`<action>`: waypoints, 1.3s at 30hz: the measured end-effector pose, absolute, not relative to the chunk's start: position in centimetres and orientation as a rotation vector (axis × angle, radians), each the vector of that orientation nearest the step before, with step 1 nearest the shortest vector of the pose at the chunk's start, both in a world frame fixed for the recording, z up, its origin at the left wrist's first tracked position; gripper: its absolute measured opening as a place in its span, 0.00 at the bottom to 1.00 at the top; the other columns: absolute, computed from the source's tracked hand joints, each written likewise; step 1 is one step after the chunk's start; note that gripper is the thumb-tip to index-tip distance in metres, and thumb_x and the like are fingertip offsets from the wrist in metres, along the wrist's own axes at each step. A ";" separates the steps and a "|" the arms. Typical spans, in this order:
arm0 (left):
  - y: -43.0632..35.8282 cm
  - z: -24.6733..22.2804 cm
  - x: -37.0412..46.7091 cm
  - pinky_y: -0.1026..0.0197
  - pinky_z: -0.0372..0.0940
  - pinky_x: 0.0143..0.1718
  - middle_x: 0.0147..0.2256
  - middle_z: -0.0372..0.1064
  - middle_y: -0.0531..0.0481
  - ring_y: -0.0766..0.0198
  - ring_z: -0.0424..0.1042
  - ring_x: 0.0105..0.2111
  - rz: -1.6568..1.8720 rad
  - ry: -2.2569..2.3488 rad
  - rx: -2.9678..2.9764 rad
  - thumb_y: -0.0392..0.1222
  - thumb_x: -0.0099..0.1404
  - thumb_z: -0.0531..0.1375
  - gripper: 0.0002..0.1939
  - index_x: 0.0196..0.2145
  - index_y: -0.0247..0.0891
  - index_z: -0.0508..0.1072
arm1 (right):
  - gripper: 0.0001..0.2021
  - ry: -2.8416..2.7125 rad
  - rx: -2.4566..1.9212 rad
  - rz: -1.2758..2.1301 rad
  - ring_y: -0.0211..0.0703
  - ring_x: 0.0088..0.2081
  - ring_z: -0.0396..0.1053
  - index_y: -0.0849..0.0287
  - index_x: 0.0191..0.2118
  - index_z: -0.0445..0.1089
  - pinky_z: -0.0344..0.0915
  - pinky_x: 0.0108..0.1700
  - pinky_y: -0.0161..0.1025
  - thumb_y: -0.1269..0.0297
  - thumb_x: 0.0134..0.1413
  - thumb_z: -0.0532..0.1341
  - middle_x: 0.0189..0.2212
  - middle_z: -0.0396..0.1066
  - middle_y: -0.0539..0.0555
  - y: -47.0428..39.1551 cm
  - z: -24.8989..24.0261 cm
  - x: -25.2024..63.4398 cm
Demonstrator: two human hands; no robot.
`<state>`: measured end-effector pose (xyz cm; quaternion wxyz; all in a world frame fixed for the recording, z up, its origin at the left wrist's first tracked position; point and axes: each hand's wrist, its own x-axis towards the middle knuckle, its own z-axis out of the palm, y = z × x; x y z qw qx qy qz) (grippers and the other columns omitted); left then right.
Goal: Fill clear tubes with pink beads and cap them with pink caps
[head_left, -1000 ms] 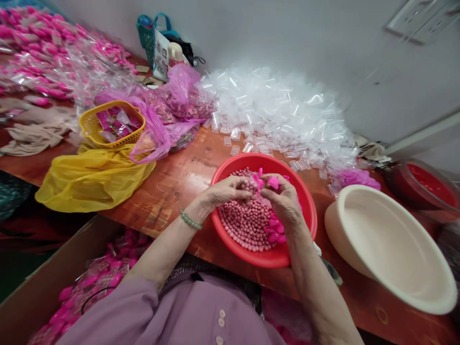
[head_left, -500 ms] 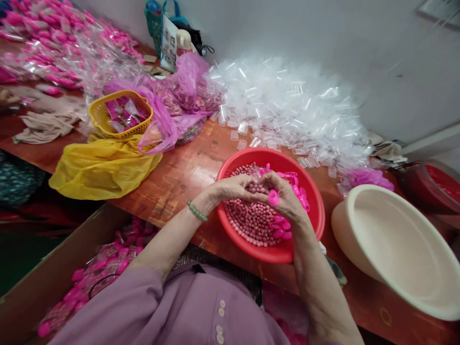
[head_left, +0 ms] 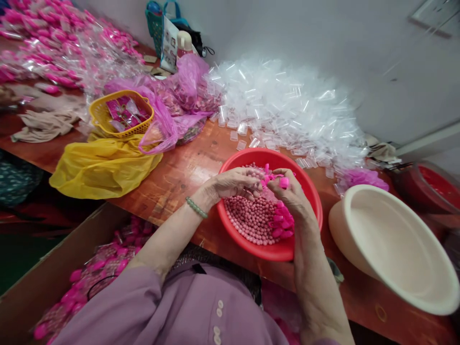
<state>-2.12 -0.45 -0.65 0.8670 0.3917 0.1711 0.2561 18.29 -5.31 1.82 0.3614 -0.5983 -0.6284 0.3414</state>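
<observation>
Right hand [head_left: 293, 191] is closed, gripping small pink cap [head_left: 284, 183] over red basin [head_left: 258, 252]. Left hand [head_left: 235, 184] is near it, also over basin, fingers half curled; cannot tell if it grips something. Inside basin: pink beads [head_left: 247, 220], with pink plastic pieces [head_left: 282, 221] at right. Red basin stands on surface [head_left: 187, 177], cream basin [head_left: 398, 249] beside, clear cases [head_left: 287, 110] heaped behind.

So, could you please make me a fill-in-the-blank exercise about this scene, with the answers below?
The right hand holds a small plastic piece coloured bright ____.
The green beaded bracelet circles the ____ wrist.
The oval cream plastic basin stands to the ____ of the round red plastic basin.
The perforated plastic basket holding packets is coloured ____.
Answers: pink; left; right; yellow.
</observation>
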 end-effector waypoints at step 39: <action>-0.2 -1.6 -0.5 0.63 0.63 0.35 0.29 0.71 0.52 0.69 0.69 0.29 0.803 0.617 0.956 0.33 0.42 0.73 0.21 0.35 0.31 0.73 | 0.20 -1.820 -1.577 0.984 0.43 0.31 0.68 0.57 0.48 0.74 0.66 0.38 0.42 0.50 0.61 0.55 0.30 0.72 0.52 -6.6 2.2 18.0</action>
